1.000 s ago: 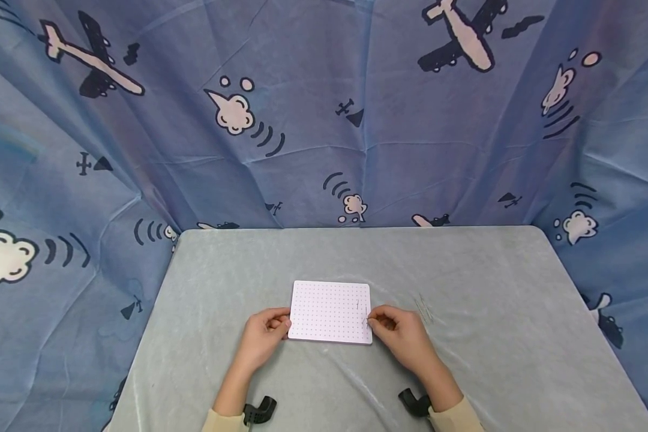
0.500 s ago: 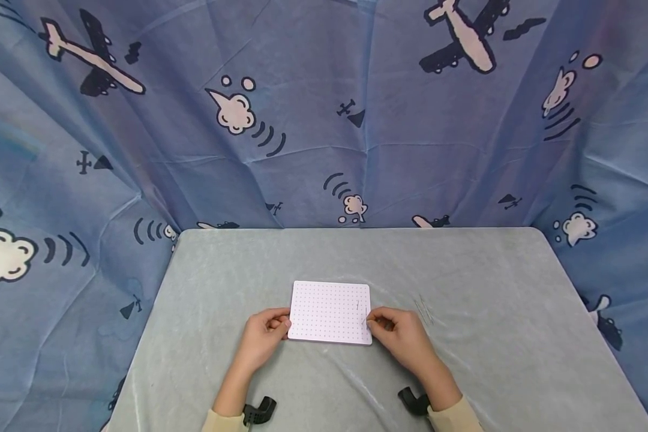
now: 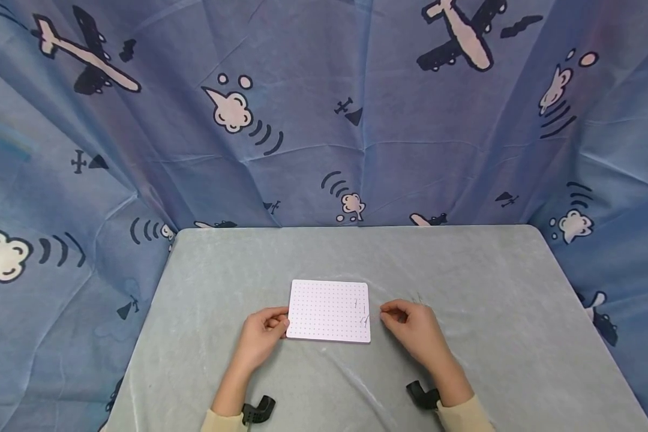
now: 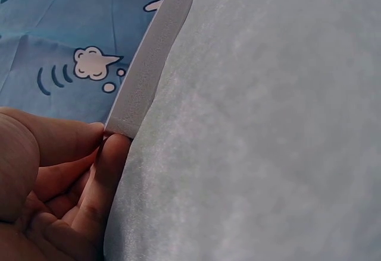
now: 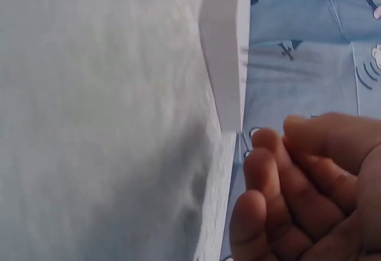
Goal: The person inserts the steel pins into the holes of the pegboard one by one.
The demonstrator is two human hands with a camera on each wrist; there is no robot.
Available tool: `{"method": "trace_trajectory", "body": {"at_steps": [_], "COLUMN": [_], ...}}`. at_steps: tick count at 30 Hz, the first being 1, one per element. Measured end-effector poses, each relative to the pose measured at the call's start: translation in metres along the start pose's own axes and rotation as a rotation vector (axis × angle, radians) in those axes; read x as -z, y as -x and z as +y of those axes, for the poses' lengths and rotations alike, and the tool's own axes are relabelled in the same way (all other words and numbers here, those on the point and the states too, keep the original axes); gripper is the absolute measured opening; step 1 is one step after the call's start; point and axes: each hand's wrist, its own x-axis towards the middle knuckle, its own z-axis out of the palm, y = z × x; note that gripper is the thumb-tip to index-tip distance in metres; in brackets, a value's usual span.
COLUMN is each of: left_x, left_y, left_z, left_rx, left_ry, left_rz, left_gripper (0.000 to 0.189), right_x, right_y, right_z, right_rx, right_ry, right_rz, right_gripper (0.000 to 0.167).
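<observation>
A white board with rows of small holes lies on the table. My left hand pinches its left edge; the left wrist view shows thumb and finger at the corner of the board. Several thin pins stand in the holes near the board's right side, blurred in the right wrist view. Just off that side, my right hand hovers with fingers loosely curled and nothing visible between them. Beyond its knuckles, a few thin pins lie on the table, partly hidden by the hand.
A grey cloth covers the table, wrinkled in front of the board. Behind and beside it hangs a blue curtain printed with planes and clouds. Each wrist carries a black camera mount.
My right hand has let go of a pin at the board's right side and moved away to the right, leaving the pin standing there. My left hand keeps its hold on the board.
</observation>
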Motion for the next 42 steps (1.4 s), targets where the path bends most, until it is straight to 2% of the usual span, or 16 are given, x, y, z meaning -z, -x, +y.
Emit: {"method": "trace_trajectory", "body": {"at_steps": [4,8,18,23,27,36,42], "left_x": [0.0,0.0,-0.002,-0.003,-0.001,0.003,0.005], "left_y": [0.0,0.0,-0.002,-0.004,0.002,0.009,0.003], "left_z": [-0.001,-0.002,0.0,0.002,0.001,-0.003,0.0], "left_rx": [0.001,-0.005,-0.016,-0.017,-0.008,0.001,-0.008], "left_ry": [0.009,0.004,-0.006,-0.012,-0.014,0.008,-0.006], "left_rz": [-0.002,-0.004,-0.002,-0.001,-0.002,-0.024,-0.042], "left_gripper": [0.024,0.024,0.025,0.025,0.024,0.026,0.026], "right_x": [0.013,0.028,0.055,0.056,0.051,0.045,0.046], "right_y": [-0.002,-0.004,-0.005,-0.008,-0.004,-0.006,-0.01], "right_z": [0.007,0.016,0.04,0.048,0.051,0.044,0.04], "right_rx": [-0.054,-0.092,-0.215,-0.224,-0.241,-0.264,-0.264], "right_ry": [0.02,0.041,0.136,0.187,0.192,0.254,0.292], "right_rz": [0.048,0.076,0.064,0.07,0.054,0.017,0.021], "right_gripper": [0.011,0.019,0.027,0.024,0.023,0.019,0.015]}}
